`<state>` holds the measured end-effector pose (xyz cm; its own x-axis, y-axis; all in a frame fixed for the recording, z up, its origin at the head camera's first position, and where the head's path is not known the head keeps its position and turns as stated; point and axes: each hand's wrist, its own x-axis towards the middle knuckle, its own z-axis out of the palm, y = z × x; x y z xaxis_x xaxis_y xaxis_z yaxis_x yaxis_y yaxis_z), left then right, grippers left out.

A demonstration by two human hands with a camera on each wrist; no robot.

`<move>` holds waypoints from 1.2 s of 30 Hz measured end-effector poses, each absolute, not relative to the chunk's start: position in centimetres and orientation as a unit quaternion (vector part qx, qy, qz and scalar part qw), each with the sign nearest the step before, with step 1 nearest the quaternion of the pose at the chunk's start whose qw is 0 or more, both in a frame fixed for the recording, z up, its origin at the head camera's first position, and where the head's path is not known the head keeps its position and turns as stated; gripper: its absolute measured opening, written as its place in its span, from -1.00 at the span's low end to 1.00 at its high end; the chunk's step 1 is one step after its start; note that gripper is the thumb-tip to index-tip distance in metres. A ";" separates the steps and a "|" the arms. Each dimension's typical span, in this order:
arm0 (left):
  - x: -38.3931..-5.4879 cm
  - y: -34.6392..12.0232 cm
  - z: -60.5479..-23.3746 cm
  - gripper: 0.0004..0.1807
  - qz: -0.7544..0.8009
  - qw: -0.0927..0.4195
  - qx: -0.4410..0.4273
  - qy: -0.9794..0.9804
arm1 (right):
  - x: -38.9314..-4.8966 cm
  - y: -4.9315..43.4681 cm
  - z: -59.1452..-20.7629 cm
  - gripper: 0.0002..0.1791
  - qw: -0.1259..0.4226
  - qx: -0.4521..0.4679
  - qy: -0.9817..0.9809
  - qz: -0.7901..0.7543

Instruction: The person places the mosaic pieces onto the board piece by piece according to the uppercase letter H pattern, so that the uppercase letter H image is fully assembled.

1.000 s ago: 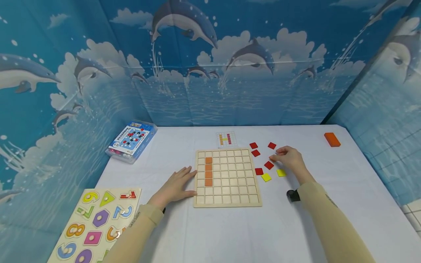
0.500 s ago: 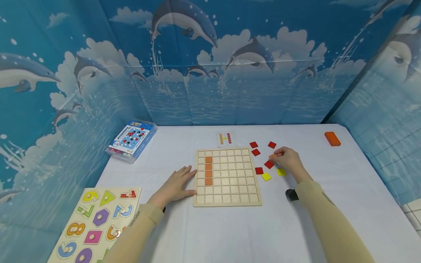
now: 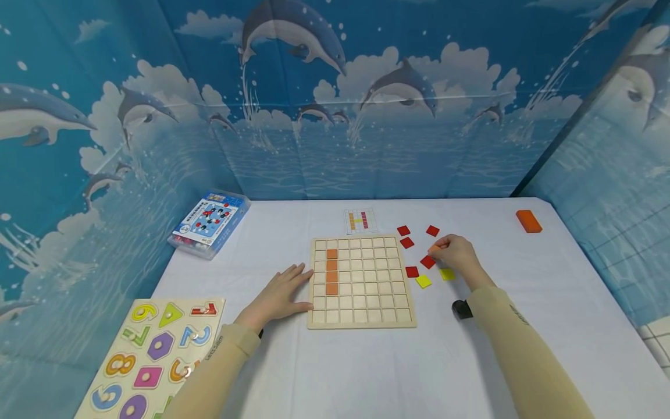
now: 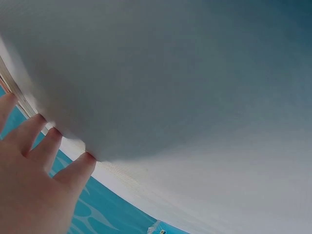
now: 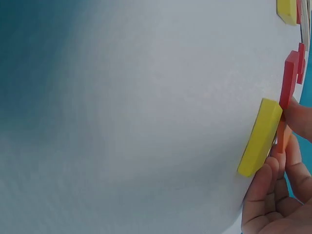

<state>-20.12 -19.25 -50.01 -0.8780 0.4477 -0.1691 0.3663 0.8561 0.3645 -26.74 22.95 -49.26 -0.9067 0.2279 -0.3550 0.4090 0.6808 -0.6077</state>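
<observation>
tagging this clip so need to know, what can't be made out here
Orange tile: partly covered by the right hand, head view.
Puzzle: cut off by bottom edge, partly covered by left sleeve, head view.
Box: print too small, head view.
Board: cut off by left edge, left wrist view.

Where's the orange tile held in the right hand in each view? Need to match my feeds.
Head: the orange tile is right of centre, just below mid-height, pinched by the right hand.
Left wrist: not in it.
Right wrist: the orange tile is near the right edge, a little below mid-height.
Shared landmark, head and right wrist only: the yellow tile nearest that hand.
</observation>
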 end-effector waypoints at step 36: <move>-20.0 -19.2 -49.8 -0.08 0.164 0.137 0.203 0.956 | -22.3 14.8 -47.1 -0.63 0.138 0.029 0.862 -0.486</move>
